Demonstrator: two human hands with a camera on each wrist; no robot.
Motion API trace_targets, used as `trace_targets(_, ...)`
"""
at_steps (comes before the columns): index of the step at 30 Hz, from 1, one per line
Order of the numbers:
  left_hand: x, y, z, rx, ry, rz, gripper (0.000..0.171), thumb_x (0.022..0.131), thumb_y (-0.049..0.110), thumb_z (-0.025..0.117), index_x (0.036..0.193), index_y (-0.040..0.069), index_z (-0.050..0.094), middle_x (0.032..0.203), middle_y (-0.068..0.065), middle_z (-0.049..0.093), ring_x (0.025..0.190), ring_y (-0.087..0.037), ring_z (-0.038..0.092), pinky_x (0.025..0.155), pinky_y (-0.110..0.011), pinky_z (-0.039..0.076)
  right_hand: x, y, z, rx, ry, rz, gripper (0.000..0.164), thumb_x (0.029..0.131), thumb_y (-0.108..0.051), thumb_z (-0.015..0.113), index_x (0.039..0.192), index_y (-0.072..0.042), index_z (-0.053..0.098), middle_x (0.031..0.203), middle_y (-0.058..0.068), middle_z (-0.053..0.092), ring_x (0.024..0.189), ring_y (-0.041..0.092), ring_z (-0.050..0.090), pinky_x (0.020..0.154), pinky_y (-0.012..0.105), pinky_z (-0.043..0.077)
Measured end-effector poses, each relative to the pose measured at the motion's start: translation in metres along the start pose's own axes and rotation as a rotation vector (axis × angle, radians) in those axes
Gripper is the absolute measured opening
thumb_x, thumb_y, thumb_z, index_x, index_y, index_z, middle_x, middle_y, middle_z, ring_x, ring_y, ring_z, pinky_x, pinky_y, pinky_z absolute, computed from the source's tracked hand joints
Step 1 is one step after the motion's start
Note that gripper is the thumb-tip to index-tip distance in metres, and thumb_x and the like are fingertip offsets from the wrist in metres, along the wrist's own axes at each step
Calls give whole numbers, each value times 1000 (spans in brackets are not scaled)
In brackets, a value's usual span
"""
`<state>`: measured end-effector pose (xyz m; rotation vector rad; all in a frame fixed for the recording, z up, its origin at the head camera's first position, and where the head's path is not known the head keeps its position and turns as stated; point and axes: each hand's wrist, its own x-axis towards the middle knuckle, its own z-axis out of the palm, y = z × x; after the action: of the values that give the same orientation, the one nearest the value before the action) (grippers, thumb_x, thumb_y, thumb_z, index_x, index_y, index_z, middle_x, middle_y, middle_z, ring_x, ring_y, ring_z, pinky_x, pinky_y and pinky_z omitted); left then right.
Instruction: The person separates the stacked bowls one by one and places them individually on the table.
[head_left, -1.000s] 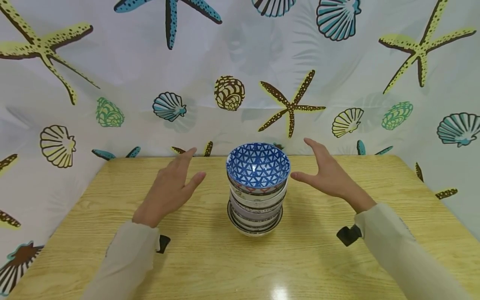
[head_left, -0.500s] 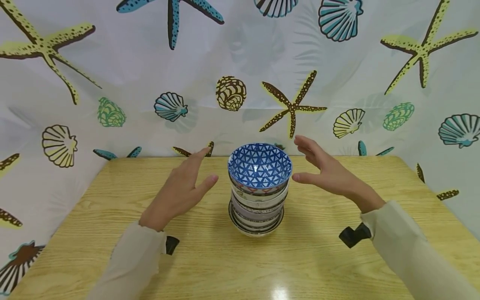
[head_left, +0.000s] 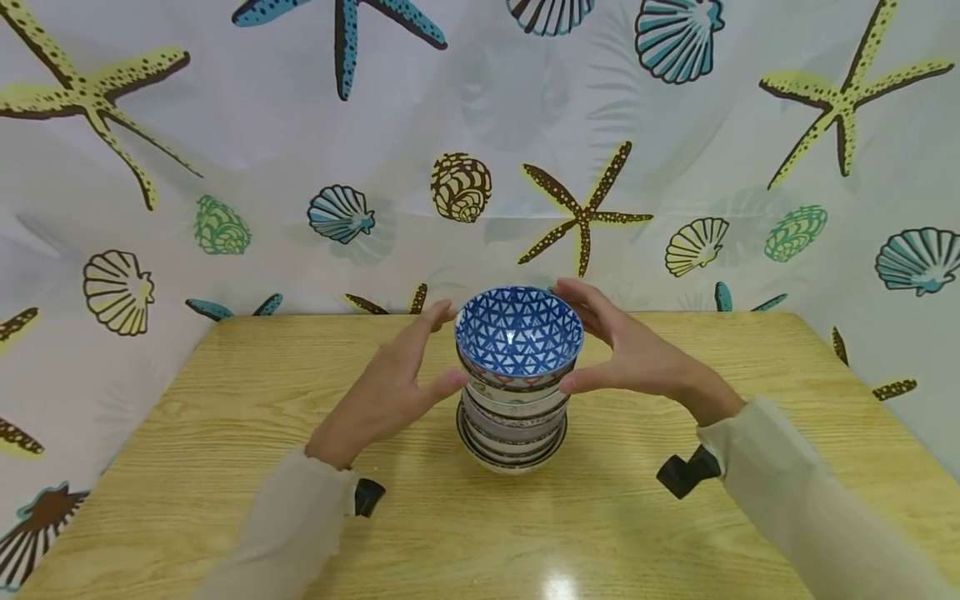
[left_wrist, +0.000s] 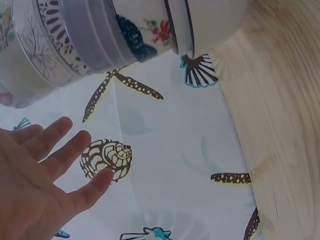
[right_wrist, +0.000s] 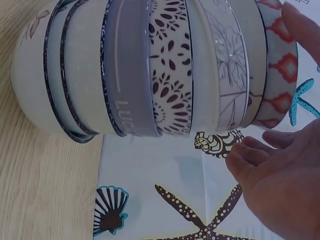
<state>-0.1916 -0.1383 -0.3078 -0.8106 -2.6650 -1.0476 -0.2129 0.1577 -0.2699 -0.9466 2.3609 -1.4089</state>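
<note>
A tall stack of bowls (head_left: 513,421) stands upright on the table, topped by a blue-and-white bowl (head_left: 517,329) with a triangle pattern. My left hand (head_left: 386,396) is at the stack's left side near the top, fingers spread and thumb extended. The left wrist view has that hand (left_wrist: 37,182) apart from the bowls (left_wrist: 95,35). On the right side, my right hand (head_left: 637,354) curves loosely about the upper bowls, thumb in front and fingertips behind the rim. In the right wrist view its thumb (right_wrist: 302,30) overlaps a red-patterned bowl (right_wrist: 282,65); contact is unclear.
The wood-grain table (head_left: 247,400) reaches out on both sides of the stack. A white cloth (head_left: 390,133) printed with starfish and shells hangs behind it and at the sides. A black strap piece (head_left: 686,475) sticks out from the right cuff, and another (head_left: 369,497) from the left.
Both hands have moved inward toward the stack, the left one rightward and the right one leftward and slightly down. The bowls have stayed in place.
</note>
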Motion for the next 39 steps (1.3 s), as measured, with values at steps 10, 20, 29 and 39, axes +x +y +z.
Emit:
trace_targets(10, 5, 11, 12, -113, -25, -4, 113, 72, 88, 38, 153, 14, 12, 153, -16, 31, 140, -36, 30, 110, -62, 25, 6, -4, 7, 4, -8, -11, 122, 65, -48, 85, 154, -16, 8, 160, 5, 9, 145, 31, 20, 117, 55, 15)
trace_targets(20, 7, 12, 20, -130, -44, -1, 113, 73, 87, 39, 154, 15, 9, 157, -13, 24, 142, -34, 29, 110, -56, 29, 13, -5, 12, -58, 14, 0, 123, 61, -48, 87, 153, -19, 11, 159, 7, 11, 142, 36, 25, 112, 57, 25)
trace_targets(29, 9, 13, 23, -133, -36, 9, 112, 73, 87, 36, 154, 14, 8, 156, -13, 25, 141, -34, 30, 110, -55, 30, 19, -5, 15, -5, 23, -34, 122, 61, -36, 90, 153, -15, 13, 156, 13, 18, 136, 40, 33, 105, 53, 39)
trace_targets(39, 9, 13, 22, -142, -23, 16, 109, 76, 84, 38, 154, 13, 8, 155, -14, 25, 141, -33, 30, 111, -53, 30, 22, -4, 19, -8, 57, -57, 120, 60, -28, 91, 153, -12, 15, 154, 14, 22, 134, 39, 36, 105, 51, 40)
